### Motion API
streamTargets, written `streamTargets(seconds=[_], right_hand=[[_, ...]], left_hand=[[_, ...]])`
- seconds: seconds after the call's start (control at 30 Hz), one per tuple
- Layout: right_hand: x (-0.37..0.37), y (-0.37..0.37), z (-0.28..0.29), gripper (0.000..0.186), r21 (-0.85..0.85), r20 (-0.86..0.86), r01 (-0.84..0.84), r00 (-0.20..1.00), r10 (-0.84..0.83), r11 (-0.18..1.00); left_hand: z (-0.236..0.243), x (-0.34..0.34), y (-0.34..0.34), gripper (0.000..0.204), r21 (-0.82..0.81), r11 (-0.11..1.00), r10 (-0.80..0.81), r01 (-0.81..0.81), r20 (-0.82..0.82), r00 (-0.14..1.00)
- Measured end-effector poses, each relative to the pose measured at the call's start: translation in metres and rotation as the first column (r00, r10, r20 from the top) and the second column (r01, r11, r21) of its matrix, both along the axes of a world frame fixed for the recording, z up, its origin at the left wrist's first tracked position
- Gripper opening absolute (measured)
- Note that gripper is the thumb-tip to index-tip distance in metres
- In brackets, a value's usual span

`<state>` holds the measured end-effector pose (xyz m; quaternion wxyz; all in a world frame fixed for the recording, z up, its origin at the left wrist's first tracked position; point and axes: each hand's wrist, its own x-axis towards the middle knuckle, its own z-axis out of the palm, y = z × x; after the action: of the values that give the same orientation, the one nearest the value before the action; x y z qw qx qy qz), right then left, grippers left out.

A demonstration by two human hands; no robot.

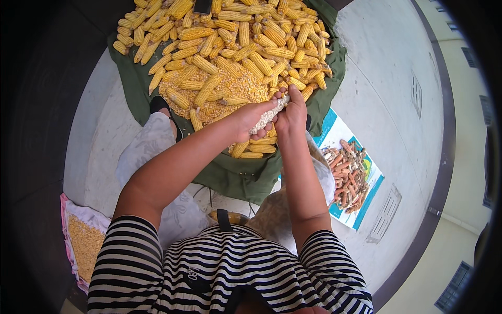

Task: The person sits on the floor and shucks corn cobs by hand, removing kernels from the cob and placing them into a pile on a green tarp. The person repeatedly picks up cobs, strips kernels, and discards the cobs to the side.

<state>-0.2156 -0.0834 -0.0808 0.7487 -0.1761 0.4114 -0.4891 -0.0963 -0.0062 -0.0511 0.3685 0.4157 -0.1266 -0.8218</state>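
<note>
Between my two hands is a corn cob (267, 116), pale and whitish over most of its visible length, slanting up to the right. My left hand (250, 119) is wrapped round its lower end. The fingers of my right hand (293, 111) close on its upper end, with the thumb along the top. Just beyond my hands lies a heap of yellow ears of corn (225, 31). Loose yellow kernels (230, 78) are piled at the near side of the heap, with several ears lying on them.
A dark green cloth (235, 180) spreads under the corn. On the right, bare reddish cobs (348, 175) lie on a white and blue sheet (375, 192). Grain (86, 240) fills a pink-edged cloth at lower left. A dark phone-like object (202, 6) rests on the heap's far side.
</note>
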Motion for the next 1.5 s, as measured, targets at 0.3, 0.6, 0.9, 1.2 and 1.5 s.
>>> streamTargets(seconds=[0.3,0.6,0.9,1.2,1.5], right_hand=[[0.003,0.005,0.032,0.026,0.012,0.225,-0.005,0.974,0.003,1.000],[0.001,-0.003,-0.003,0.012,-0.026,-0.056,0.012,0.998,-0.014,1.000],[0.003,0.007,0.024,0.047,-0.086,0.186,-0.062,0.979,0.077,0.994],[0.007,0.010,0.012,0.050,-0.145,-0.088,-0.071,0.994,0.058,0.987],[0.003,0.005,0.020,0.033,-0.139,0.005,-0.039,0.999,0.040,0.990]], left_hand=[[0.008,0.002,-0.001,0.029,-0.164,0.986,0.055,-0.012,0.263,0.963],[0.004,-0.011,0.002,0.028,-0.171,0.984,0.016,0.044,0.335,0.942],[0.012,0.008,-0.005,0.029,-0.018,0.998,0.066,-0.065,0.061,0.996],[0.001,0.000,0.000,0.027,-0.062,0.995,0.084,-0.078,0.091,0.992],[0.008,0.004,-0.003,0.028,-0.042,0.999,0.030,-0.027,0.072,0.997]])
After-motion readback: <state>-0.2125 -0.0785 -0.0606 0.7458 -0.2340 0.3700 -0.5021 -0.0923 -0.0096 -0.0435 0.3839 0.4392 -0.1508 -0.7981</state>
